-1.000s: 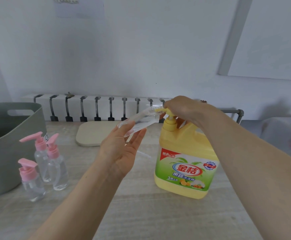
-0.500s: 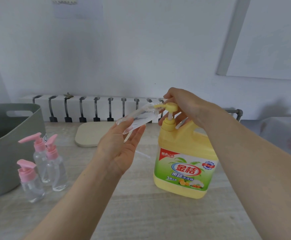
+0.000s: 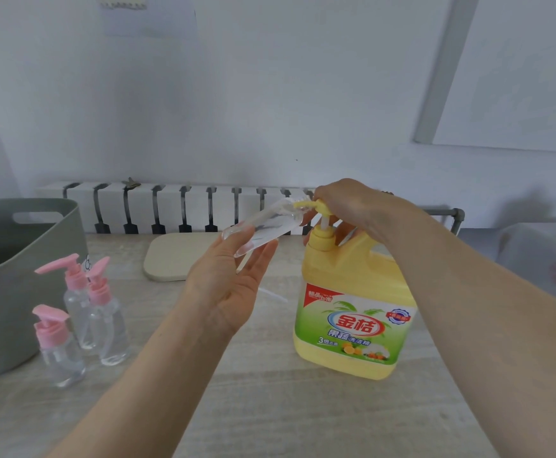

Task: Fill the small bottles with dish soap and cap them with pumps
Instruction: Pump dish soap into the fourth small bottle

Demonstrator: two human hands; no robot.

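Well left of the soap jug (image 3: 352, 309) three pink-pumped bottles (image 3: 81, 325) stand capped, contents unclear; just left of it the left hand (image 3: 233, 285) pinches a tilted, uncapped clear bottle (image 3: 263, 226), mouth at the jug's nozzle, right hand (image 3: 352, 206) curled over the pump head (image 3: 321, 205): filling seems underway, capping remains.

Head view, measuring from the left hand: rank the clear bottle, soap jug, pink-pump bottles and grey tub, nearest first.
1. Held in the left hand itself: clear bottle, tilted toward the jug's nozzle.
2. Just to the right: soap jug.
3. Off to the left, standing on the table: pink-pump bottles.
4. Far left, beyond them: grey tub.
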